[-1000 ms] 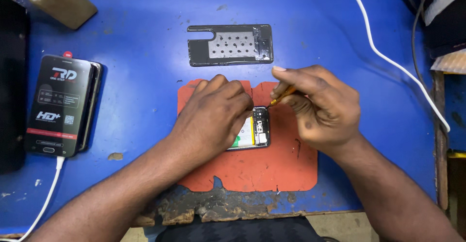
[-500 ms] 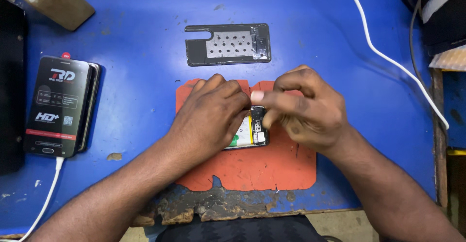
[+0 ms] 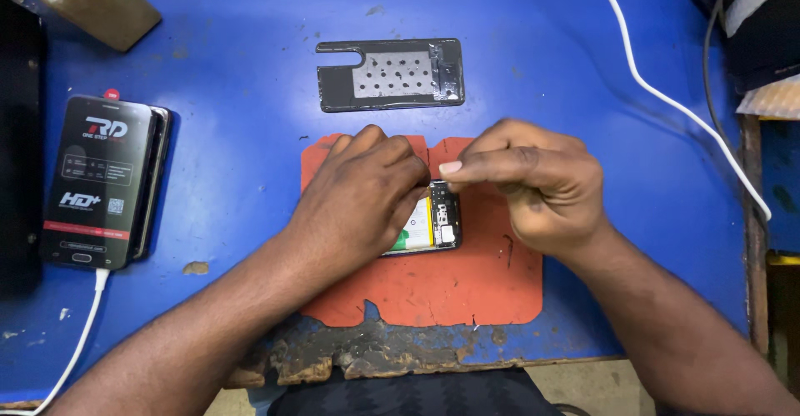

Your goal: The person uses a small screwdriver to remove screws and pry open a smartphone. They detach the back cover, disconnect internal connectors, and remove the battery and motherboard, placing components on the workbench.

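Opened phone, its back cover off and battery and circuit board exposed, lies on an orange work mat at the near middle of a worn blue table. The left hand rests curled over the phone's left part, pressing it flat to the mat. The right hand hovers just over its right end, thumb and forefinger pinched together; whether something tiny sits between them cannot be told.

By its look the phone is light and stiff, yet fragile now that the inner parts lie bare: the battery is best left unbent and unpierced, the board untouched by bare skin where possible. The safest hold appears to be along the frame's long edges, with a palm steadying it from above.

Farther on the table lies a dark back plate with a perforated silver panel. At the left, a second phone under a printed screen film is plugged into a white cable. Another white cable crosses the far right.
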